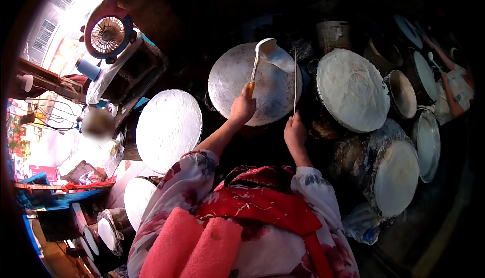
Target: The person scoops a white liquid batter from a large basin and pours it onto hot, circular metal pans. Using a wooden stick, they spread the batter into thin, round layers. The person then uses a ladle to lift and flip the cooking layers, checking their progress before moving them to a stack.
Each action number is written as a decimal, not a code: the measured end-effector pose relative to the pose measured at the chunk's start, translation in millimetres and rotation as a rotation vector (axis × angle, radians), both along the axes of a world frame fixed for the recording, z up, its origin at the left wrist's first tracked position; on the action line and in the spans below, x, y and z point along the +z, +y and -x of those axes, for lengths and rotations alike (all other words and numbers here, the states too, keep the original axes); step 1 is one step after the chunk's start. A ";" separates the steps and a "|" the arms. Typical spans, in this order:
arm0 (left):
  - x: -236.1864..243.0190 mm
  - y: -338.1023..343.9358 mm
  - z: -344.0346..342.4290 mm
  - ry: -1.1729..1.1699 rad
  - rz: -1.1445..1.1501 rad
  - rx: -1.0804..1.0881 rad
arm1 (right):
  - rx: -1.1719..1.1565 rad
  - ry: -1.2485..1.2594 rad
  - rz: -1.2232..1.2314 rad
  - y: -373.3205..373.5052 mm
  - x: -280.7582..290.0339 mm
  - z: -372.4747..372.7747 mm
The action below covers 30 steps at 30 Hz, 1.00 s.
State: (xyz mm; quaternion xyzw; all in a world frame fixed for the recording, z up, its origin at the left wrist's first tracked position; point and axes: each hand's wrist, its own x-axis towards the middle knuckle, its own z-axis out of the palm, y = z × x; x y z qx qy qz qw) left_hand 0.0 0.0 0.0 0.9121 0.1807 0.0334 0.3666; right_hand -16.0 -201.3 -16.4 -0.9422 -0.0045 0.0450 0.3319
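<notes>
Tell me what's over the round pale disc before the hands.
Over the disc are the left hand, its orange-handled, pale-headed tool, and a thin stick in the right hand. They cover the surface behind them; whether they touch it, I can't tell.

The person's left hand [243, 108] gripped an orange-handled tool [251, 88] with a curved white piece [278, 57] at its upper end, above a round, pale disc [227, 83]; the right hand [295, 130] held a thin stick [295, 83]. White-topped round vessels [353, 91] flanked the disc.
</notes>
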 end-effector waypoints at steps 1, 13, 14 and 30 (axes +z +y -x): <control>2.1 -4.0 0.0 0.013 0.035 0.016 | 0.027 0.006 0.054 -6.7 4.0 2.3; 9.0 68.2 19.3 0.006 -0.147 -0.004 | 0.049 0.066 0.102 44.7 14.5 3.2; 8.0 73.1 19.8 0.010 -0.148 0.002 | 0.101 0.050 0.126 59.4 15.9 6.7; 26.4 84.7 60.3 0.025 -0.164 0.137 | 0.249 0.086 0.163 79.1 33.9 -16.5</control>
